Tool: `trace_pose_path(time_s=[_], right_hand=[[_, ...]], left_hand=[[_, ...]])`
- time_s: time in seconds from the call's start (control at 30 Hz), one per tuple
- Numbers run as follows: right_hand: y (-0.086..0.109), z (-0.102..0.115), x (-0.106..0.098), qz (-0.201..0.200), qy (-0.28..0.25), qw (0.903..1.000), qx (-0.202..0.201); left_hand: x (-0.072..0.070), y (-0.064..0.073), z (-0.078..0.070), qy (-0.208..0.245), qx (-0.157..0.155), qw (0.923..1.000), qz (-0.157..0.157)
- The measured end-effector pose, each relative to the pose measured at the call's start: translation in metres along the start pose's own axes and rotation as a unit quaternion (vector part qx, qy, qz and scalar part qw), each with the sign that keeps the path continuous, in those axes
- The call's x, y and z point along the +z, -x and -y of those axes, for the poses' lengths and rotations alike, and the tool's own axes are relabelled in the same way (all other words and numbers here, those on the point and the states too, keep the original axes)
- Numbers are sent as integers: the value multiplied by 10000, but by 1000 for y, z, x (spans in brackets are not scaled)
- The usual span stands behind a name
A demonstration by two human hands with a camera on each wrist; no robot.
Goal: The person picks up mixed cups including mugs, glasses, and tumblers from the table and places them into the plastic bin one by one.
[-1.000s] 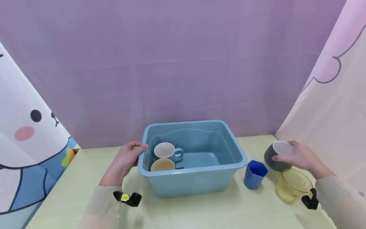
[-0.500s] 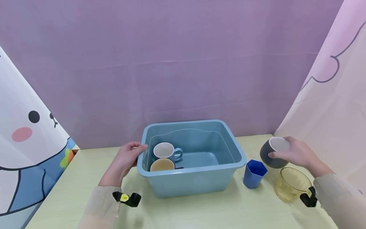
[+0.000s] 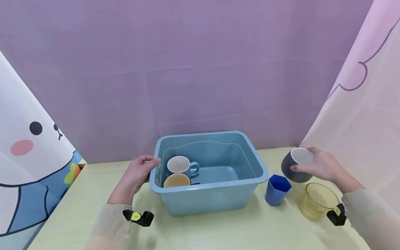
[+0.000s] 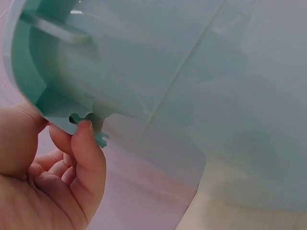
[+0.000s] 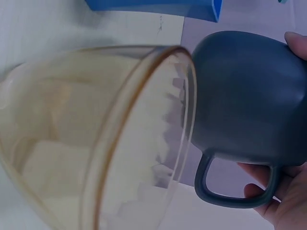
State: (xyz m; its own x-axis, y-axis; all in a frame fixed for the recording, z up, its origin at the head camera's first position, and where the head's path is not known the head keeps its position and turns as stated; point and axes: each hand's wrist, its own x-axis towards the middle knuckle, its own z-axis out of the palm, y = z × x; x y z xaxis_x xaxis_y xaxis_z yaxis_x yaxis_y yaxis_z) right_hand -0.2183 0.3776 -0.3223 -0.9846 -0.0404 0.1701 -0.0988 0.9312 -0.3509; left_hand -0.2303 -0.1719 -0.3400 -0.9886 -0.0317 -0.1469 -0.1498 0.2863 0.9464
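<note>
My left hand grips the left rim of a light blue plastic basin; in the left wrist view its thumb and fingers pinch the rim's underside. My right hand holds a dark grey mug with a white inside, tilted a little to the left. The right wrist view shows this mug's handle beside the fingers. A yellow glass cup stands just in front of the mug, and a blue hexagonal cup stands between mug and basin.
Inside the basin, at its left end, sit a blue mug with a white inside and a cup with a tan inside. A purple curtain hangs behind the pale table, with printed cloth at the right.
My right hand has raised the grey mug slightly and moved it a little to the left. The left hand keeps its grip on the basin's rim.
</note>
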Motion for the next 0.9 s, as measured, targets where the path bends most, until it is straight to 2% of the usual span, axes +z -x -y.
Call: trace_pose_path(time_s=[0.9], right_hand=[[-3, 34, -14, -53, 81, 9994, -338]], left_hand=[[1, -3, 2, 75, 53, 10000, 1]])
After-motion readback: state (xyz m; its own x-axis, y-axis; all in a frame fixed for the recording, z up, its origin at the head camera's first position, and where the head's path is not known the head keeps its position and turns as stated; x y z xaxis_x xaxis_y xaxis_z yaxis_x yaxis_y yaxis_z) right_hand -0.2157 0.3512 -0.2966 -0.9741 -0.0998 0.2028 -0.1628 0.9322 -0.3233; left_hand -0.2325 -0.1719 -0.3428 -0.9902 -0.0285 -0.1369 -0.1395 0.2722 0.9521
